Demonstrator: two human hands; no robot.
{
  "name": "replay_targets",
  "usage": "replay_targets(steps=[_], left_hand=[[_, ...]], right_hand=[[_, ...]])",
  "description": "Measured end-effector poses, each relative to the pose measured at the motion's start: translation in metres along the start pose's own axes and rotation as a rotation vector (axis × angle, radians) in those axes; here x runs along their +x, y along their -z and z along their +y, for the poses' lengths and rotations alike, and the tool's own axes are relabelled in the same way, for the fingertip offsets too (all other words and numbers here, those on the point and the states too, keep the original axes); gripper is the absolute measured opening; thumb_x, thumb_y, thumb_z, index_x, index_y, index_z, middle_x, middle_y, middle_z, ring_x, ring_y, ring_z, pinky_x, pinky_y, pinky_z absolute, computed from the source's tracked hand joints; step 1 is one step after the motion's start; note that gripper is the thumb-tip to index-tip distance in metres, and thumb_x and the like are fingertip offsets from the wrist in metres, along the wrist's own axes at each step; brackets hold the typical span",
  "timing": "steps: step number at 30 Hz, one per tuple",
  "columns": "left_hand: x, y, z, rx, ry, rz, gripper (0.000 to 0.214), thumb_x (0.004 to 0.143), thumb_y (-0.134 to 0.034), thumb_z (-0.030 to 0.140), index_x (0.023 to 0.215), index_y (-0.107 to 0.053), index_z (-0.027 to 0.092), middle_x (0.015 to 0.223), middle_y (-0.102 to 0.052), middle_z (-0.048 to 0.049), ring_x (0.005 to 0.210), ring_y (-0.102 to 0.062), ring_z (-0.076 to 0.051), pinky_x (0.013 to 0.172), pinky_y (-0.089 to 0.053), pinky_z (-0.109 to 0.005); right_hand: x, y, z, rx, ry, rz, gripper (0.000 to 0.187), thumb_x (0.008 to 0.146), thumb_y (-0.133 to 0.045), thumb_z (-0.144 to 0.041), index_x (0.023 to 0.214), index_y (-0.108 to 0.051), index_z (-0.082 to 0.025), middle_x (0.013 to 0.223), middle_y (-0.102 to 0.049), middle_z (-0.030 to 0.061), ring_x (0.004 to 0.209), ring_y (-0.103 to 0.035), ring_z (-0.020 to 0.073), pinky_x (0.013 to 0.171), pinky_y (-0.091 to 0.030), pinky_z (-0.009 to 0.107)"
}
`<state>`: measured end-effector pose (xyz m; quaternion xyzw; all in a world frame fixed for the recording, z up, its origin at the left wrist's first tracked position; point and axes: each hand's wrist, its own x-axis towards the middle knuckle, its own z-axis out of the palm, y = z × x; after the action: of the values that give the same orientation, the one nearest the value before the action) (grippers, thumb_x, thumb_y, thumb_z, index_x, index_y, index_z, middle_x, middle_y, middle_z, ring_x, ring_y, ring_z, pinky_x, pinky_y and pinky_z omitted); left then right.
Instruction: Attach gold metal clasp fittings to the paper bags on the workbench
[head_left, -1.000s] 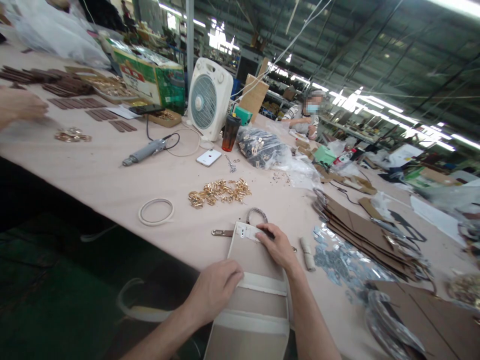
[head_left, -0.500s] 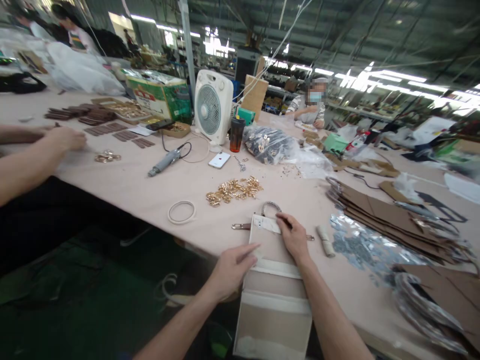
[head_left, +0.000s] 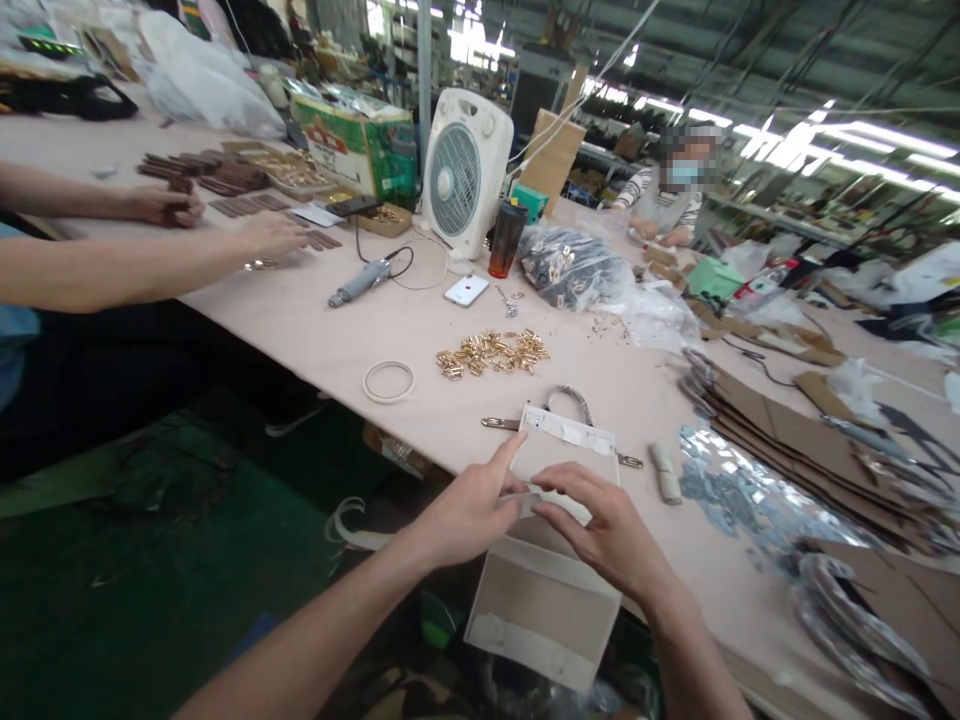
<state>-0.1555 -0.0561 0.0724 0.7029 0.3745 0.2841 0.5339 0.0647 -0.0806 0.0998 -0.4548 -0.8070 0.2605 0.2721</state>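
Note:
A flat beige bag piece (head_left: 547,590) lies over the table edge and hangs down towards my lap. At its far end are a white strip (head_left: 574,430), a looped handle (head_left: 571,395) and brown side tabs with metal clasps (head_left: 499,423). My left hand (head_left: 476,510) is above the piece, thumb and fingers pinched on a small pale strip, its index finger stretched forward. Facing it, my right hand (head_left: 607,520) has thumb and fingers apart, fingertips close to the strip; whether they touch it is unclear.
Gold metal fittings (head_left: 495,353) lie in a pile beyond, beside a tape roll (head_left: 389,381). A fan (head_left: 466,170), tumbler (head_left: 508,240) and phone (head_left: 466,290) stand further back. Brown panels (head_left: 802,440) and silvery pieces (head_left: 735,490) are right. A co-worker's arms (head_left: 150,260) reach in from the left.
My right hand has drawn back from the white strip at the far end to near my left hand. The co-worker's hand at left has moved to the right. The view has shifted.

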Motion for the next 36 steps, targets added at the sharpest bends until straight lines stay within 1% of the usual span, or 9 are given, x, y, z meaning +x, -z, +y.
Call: replay_targets(steps=[8, 11, 14, 17, 24, 28, 31, 33, 36], left_hand=[[0.0, -0.002, -0.004, 0.076, -0.032, 0.028, 0.071, 0.09, -0.054, 0.015, 0.159, -0.038, 0.019, 0.102, -0.079, -0.0057, 0.096, -0.072, -0.021, 0.088, -0.054, -0.03], [-0.001, -0.002, -0.003, 0.066, -0.026, 0.048, 0.066, 0.09, -0.055, 0.015, 0.154, -0.044, 0.021, 0.115, -0.077, -0.0068, 0.092, -0.072, -0.018, 0.086, -0.054, -0.028], [-0.001, -0.001, -0.001, 0.114, -0.049, 0.077, 0.044, 0.09, -0.057, 0.016, 0.134, -0.063, 0.019, 0.121, -0.074, -0.0078, 0.086, -0.07, -0.016, 0.081, -0.053, -0.025], [0.0, 0.001, 0.0, 0.204, -0.121, 0.035, 0.02, 0.095, -0.056, 0.018, 0.102, -0.074, 0.018, 0.099, -0.074, -0.005, 0.089, -0.068, -0.017, 0.082, -0.049, -0.025], [0.004, 0.004, -0.001, 0.142, -0.117, -0.006, 0.023, 0.099, -0.057, 0.029, 0.095, -0.077, 0.019, 0.089, -0.073, -0.0032, 0.086, -0.064, -0.017, 0.08, -0.044, -0.026], [0.006, -0.001, -0.01, -0.252, 0.093, 0.006, 0.027, 0.09, -0.064, 0.039, 0.086, -0.075, 0.015, 0.074, -0.067, -0.0019, 0.071, -0.058, -0.015, 0.068, -0.043, -0.025], [0.008, -0.003, -0.022, -0.489, 0.223, 0.061, 0.032, 0.086, -0.067, 0.045, 0.083, -0.07, 0.013, 0.066, -0.062, -0.0003, 0.061, -0.052, -0.012, 0.062, -0.04, -0.024], [0.01, -0.004, -0.031, -0.474, 0.233, 0.064, 0.033, 0.087, -0.065, 0.046, 0.087, -0.07, 0.013, 0.067, -0.063, -0.0001, 0.061, -0.052, -0.012, 0.061, -0.039, -0.023], [0.013, -0.008, -0.039, -0.316, 0.178, 0.019, 0.03, 0.091, -0.061, 0.042, 0.092, -0.072, 0.014, 0.076, -0.068, -0.0014, 0.069, -0.059, -0.014, 0.066, -0.043, -0.024]], right_hand=[[0.0, -0.015, -0.002, -0.124, 0.015, 0.008, 0.02, 0.103, -0.061, -0.025, 0.119, -0.073, -0.029, 0.102, -0.073, 0.0057, 0.092, -0.071, 0.0209, 0.083, -0.057, 0.033], [-0.002, -0.014, -0.003, -0.145, -0.009, 0.002, 0.016, 0.103, -0.061, -0.024, 0.112, -0.073, -0.029, 0.099, -0.073, 0.005, 0.091, -0.07, 0.021, 0.082, -0.056, 0.033], [-0.003, -0.013, -0.004, -0.125, -0.04, 0.0, 0.012, 0.102, -0.06, -0.023, 0.103, -0.072, -0.027, 0.099, -0.071, 0.0047, 0.091, -0.068, 0.0212, 0.084, -0.055, 0.033], [-0.003, -0.015, -0.004, -0.07, -0.063, 0.01, 0.011, 0.103, -0.059, -0.022, 0.103, -0.069, -0.027, 0.1, -0.07, 0.0048, 0.093, -0.067, 0.0212, 0.085, -0.054, 0.033], [-0.005, -0.021, 0.001, 0.009, -0.087, 0.058, 0.008, 0.103, -0.056, -0.022, 0.101, -0.064, -0.026, 0.1, -0.066, 0.0054, 0.096, -0.064, 0.0221, 0.086, -0.052, 0.034], [-0.01, -0.025, -0.008, 0.013, -0.02, 0.081, 0.013, 0.104, -0.052, -0.021, 0.1, -0.063, -0.026, 0.098, -0.065, 0.0067, 0.096, -0.062, 0.0233, 0.084, -0.052, 0.037], [-0.017, -0.024, -0.015, 0.095, 0.082, 0.025, 0.015, 0.104, -0.051, -0.018, 0.1, -0.062, -0.028, 0.098, -0.066, 0.0062, 0.097, -0.063, 0.0228, 0.084, -0.052, 0.037], [-0.017, -0.02, -0.011, 0.169, 0.087, 0.03, 0.013, 0.103, -0.053, -0.018, 0.101, -0.062, -0.028, 0.098, -0.066, 0.0055, 0.099, -0.064, 0.0218, 0.086, -0.053, 0.035], [-0.002, -0.005, 0.015, 0.205, -0.022, 0.218, 0.007, 0.103, -0.056, -0.025, 0.102, -0.063, -0.027, 0.105, -0.066, 0.0064, 0.107, -0.063, 0.0223, 0.095, -0.051, 0.037]])
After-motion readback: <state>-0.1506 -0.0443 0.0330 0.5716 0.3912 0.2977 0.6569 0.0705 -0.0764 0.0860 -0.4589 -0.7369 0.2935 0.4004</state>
